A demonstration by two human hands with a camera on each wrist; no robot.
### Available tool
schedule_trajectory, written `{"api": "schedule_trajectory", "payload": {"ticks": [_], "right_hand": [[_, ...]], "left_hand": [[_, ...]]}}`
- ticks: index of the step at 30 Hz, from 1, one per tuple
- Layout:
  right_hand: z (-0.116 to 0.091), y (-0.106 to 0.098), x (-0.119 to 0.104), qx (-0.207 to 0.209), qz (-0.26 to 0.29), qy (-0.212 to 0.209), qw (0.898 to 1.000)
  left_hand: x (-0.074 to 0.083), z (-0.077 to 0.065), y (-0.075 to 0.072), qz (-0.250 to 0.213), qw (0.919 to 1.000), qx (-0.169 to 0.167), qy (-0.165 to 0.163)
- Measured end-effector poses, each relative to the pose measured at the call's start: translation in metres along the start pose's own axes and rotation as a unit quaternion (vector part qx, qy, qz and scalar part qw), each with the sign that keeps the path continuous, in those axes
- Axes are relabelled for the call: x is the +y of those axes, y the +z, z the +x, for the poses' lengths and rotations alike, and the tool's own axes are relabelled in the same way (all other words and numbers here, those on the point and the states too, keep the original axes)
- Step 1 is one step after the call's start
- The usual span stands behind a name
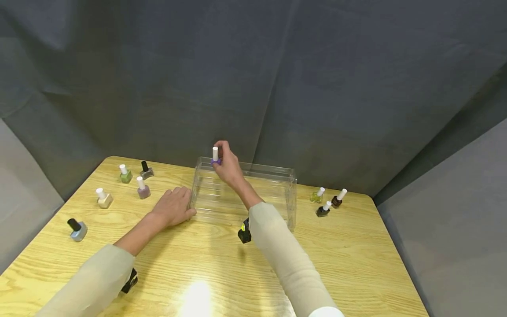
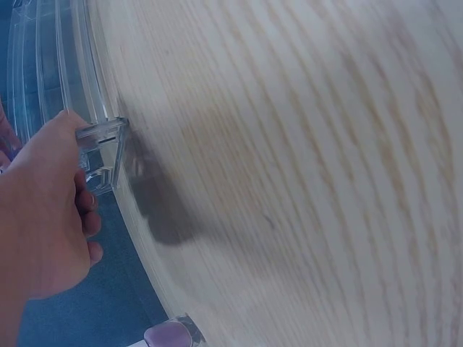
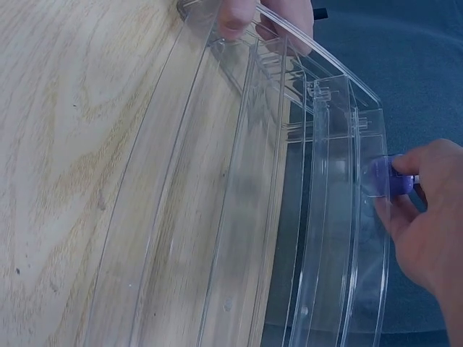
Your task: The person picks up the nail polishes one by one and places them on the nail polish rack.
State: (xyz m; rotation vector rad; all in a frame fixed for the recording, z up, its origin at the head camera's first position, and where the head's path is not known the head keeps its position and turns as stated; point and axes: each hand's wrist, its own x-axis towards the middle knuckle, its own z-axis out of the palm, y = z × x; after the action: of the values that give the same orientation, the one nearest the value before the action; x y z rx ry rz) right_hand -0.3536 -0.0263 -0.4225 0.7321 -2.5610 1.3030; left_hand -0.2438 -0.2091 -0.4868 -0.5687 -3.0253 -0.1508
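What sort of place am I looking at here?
Probably a staged filming spot rather than a lived-in room: a dark grey curtain hangs behind a wood-grained table, where a clear rack stands between small nail polish bottles.

Pinches a purple bottle [image 1: 215, 155] in the right hand [image 1: 229, 166] at the back left of a clear rack [image 1: 273, 177]. Holds the rack's left side with the left hand [image 1: 174, 207]. To the left, has a blue bottle [image 1: 78, 232], cream bottle [image 1: 104, 200], green bottle [image 1: 126, 176], mauve bottle [image 1: 143, 190] and grey bottle [image 1: 147, 172] on the wooden table [image 1: 356, 255]; to the right, a yellow-green bottle [image 1: 317, 197], black bottle [image 1: 322, 211] and brown bottle [image 1: 336, 201].
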Motion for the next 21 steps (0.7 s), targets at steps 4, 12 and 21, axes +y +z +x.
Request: {"api": "schedule_trajectory", "payload": {"ticks": [4, 12, 21], "right_hand": [[0.0003, 0.0004, 0.0007, -0.004, 0.003, -0.002, 1.0], [-0.0011, -0.0003, 0.0017, -0.004, 0.006, 0.009, 1.0], [-0.0005, -0.0014, 0.0013, -0.002, 0.017, 0.017, 1.0]], "left_hand": [[0.0009, 0.0006, -0.0014, 0.0, 1.0, 0.0, 0.001], [0.0011, 0.002, 0.0009, 0.002, 0.9999, -0.01, -0.003], [-0.0006, 0.0053, 0.0025, 0.0, 1.0, -0.001, -0.002]]}}
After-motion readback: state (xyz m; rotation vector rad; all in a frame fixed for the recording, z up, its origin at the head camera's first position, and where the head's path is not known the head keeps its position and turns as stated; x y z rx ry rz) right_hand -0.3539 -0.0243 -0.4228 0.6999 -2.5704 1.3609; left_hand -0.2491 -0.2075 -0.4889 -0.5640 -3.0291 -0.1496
